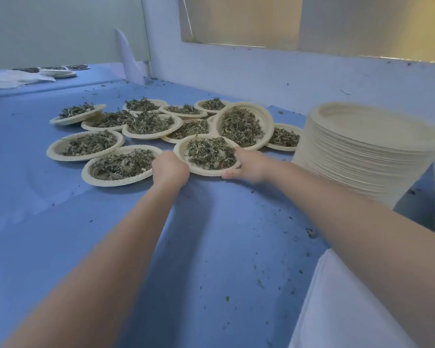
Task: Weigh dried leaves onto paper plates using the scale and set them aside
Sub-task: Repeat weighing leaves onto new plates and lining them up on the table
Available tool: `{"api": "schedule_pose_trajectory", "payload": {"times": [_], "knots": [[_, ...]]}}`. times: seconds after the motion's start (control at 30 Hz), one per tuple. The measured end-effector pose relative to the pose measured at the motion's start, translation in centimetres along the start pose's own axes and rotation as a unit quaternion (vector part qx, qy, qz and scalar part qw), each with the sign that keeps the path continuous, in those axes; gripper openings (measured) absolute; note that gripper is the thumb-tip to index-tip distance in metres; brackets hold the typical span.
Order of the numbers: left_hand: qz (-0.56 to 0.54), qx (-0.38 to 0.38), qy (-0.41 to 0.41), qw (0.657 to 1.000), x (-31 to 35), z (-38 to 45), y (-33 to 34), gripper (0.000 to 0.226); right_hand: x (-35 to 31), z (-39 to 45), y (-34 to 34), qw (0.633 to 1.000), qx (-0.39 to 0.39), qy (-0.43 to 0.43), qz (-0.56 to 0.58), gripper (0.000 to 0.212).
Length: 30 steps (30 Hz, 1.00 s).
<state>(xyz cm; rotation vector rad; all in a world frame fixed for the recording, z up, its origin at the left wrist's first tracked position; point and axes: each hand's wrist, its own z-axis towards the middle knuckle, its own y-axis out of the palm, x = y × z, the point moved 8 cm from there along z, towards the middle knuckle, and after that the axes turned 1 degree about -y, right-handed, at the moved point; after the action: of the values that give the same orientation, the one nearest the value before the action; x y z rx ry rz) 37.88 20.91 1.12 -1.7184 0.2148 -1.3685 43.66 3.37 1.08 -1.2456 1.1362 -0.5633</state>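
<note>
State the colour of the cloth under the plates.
Blue cloth, flecked with leaf crumbs; head view.

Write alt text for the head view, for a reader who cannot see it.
Two bare hands, left hand and right hand, hold a paper plate of dried leaves at the near edge of a cluster of filled plates on a blue table. A tall stack of empty plates stands to the right.
</note>
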Motion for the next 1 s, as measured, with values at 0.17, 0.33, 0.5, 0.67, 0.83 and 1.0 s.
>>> {"api": "schedule_pose_trajectory", "payload": {"times": [0.17, 0.33, 0.5, 0.67, 0.83, 1.0], "knots": [[0.008, -0.014, 0.005, 1.000, 1.1, -1.8, -0.2, 0.010, -0.9, -1.2, -0.2, 0.999, 0.020, 0.014, 0.030, 0.099], [-0.014, -0.034, 0.024, 0.999, 2.1, -5.2, -0.9, 0.031, -2.8, -5.0, -0.8, 1.000, 0.009, 0.013, -0.001, 0.098], [-0.031, -0.083, 0.081, 0.993, 5.9, -9.8, -1.7, 0.017, -5.1, -9.8, -3.7, 0.998, 0.050, -0.030, 0.029, 0.079], [-0.065, -0.080, 0.155, 0.983, 11.3, -14.3, -2.8, 0.022, -5.5, -14.9, -8.7, 0.992, 0.108, -0.054, -0.026, 0.062], [-0.094, -0.068, 0.227, 0.967, 16.8, -17.2, -2.1, 0.022, -1.9, -19.3, -13.7, 0.979, 0.197, -0.039, -0.027, 0.058], [-0.020, -0.035, 0.274, 0.961, 21.2, -17.2, 0.9, 0.034, 5.9, -20.7, -16.7, 0.965, 0.242, 0.096, -0.042, 0.038]]}}
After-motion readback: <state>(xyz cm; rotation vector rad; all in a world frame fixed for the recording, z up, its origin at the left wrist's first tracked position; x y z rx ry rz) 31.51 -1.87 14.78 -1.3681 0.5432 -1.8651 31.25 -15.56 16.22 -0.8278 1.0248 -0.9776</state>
